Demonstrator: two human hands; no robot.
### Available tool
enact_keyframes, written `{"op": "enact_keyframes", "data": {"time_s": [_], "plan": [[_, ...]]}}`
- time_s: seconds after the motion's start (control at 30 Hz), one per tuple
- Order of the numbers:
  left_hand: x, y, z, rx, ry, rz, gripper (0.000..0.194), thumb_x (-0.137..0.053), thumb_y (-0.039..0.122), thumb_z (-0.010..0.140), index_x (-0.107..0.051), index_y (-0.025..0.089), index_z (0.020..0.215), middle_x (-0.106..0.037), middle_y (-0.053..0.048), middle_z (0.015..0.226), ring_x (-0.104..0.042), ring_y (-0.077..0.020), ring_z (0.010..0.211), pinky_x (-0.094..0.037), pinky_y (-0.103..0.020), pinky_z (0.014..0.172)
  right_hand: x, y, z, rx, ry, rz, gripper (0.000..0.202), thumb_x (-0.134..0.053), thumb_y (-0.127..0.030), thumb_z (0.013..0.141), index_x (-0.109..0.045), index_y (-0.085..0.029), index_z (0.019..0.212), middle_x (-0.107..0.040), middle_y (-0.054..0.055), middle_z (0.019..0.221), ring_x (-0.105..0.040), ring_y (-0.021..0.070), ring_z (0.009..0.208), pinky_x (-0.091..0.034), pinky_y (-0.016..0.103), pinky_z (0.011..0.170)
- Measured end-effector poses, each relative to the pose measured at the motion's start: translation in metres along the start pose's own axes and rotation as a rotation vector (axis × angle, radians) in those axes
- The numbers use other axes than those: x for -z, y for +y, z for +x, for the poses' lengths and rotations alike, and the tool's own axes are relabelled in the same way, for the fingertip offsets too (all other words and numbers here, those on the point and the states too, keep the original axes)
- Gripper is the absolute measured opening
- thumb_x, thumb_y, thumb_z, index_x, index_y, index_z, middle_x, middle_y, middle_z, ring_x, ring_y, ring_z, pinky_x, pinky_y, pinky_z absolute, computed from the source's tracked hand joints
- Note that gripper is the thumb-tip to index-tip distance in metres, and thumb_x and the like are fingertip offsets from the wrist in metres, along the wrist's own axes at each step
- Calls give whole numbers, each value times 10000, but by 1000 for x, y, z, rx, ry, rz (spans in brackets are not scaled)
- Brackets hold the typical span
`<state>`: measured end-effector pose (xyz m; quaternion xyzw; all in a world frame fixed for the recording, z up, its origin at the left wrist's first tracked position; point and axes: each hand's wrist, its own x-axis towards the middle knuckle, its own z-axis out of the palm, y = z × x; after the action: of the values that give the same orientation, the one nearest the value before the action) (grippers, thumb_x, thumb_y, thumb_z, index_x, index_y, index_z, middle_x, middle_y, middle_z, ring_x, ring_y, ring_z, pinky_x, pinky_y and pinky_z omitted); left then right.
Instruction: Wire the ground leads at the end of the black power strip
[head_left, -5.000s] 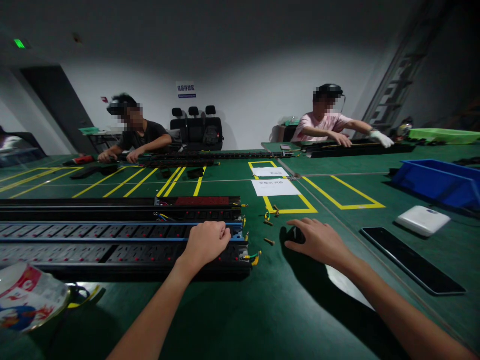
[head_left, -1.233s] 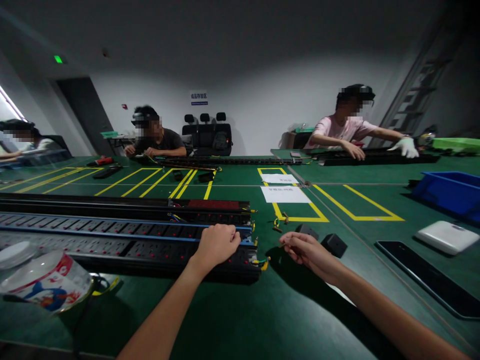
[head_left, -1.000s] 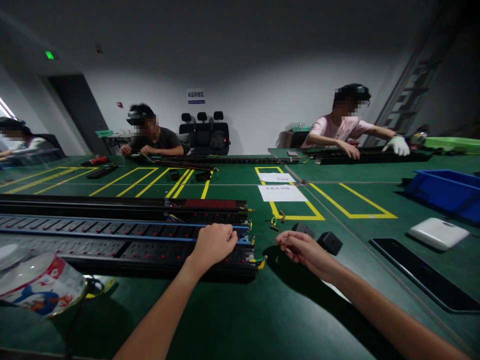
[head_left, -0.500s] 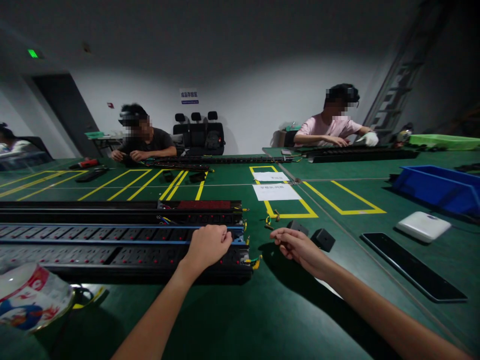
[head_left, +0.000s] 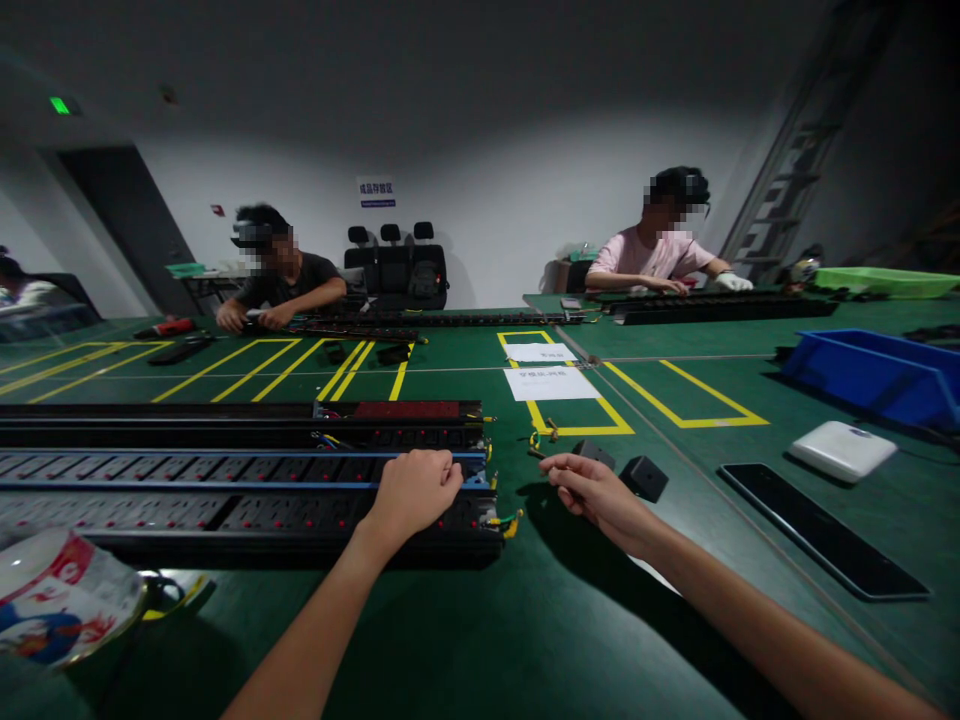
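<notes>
Several long black power strips lie side by side at the left, with sockets, small red switches and wires at their right ends. My left hand is curled over the right part of the blue-edged power strip, its fingers partly hidden. To the right of the strip ends, my right hand is closed in a pinch above the table; whatever it holds is too small to make out. Just beyond its fingertips is a small dark piece. Two black blocks sit behind that hand. Green-yellow wires stick out from the nearest strip.
A patterned paper tub stands at the near left. On the right lie a dark phone-like slab, a white box and a blue bin. White paper sheets lie mid-table. Two people work across the green table.
The view has shifted very slightly. Both my hands keep nearly the same place and pose. Across the table, the gloved hand of the person at right has lowered a little.
</notes>
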<state>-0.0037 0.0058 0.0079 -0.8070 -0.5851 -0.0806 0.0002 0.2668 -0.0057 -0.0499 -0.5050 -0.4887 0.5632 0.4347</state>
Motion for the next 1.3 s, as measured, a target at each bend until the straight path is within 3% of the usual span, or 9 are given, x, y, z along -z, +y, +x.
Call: {"op": "enact_keyframes", "data": {"time_s": [0.23,0.5,0.63,0.9,1.07,1.3], "plan": [[0,0,1,0,3,18,343,-419,368,958,-632,203,745,-686,-50,744,-661,-218,721,-416,-290,642,-2,-3,-2,35,0,8,429,-764,-509,729,-693,-201,1020,-472,-41,629,-383,96,525,-280,250,474],[0,0,1,4,-4,17,335,-426,367,955,-625,206,739,-691,-52,750,-671,-232,738,-419,-297,639,-8,-7,-7,67,-64,-48,394,-760,-442,735,-699,-215,1051,-610,30,830,-503,134,645,-345,249,491],[0,0,1,7,-2,9,335,-431,366,956,-629,200,743,-695,-60,763,-676,-237,745,-420,-303,644,-8,-2,-4,86,-60,-72,365,-761,-466,752,-662,-219,1001,-607,15,796,-488,119,607,-324,227,459],[2,2,0,13,3,11,322,-435,358,951,-643,210,755,-707,-59,775,-682,-242,755,-436,-311,662,-24,-19,16,160,-349,-263,347,-768,-481,770,-686,-201,956,-614,-15,716,-515,104,564,-334,212,455],[0,1,1,-1,8,19,330,-425,359,955,-643,208,758,-708,-64,777,-681,-240,750,-428,-308,652,-32,-16,20,182,-381,-195,401,-784,-545,738,-689,-180,873,-611,-20,681,-482,88,535,-316,211,464],[-1,0,2,7,-12,20,339,-428,370,963,-642,201,762,-706,-60,785,-678,-228,755,-418,-299,655,-33,-11,15,223,-424,-176,380,-768,-548,766,-719,-186,871,-636,-2,737,-499,107,599,-390,240,557]]}}
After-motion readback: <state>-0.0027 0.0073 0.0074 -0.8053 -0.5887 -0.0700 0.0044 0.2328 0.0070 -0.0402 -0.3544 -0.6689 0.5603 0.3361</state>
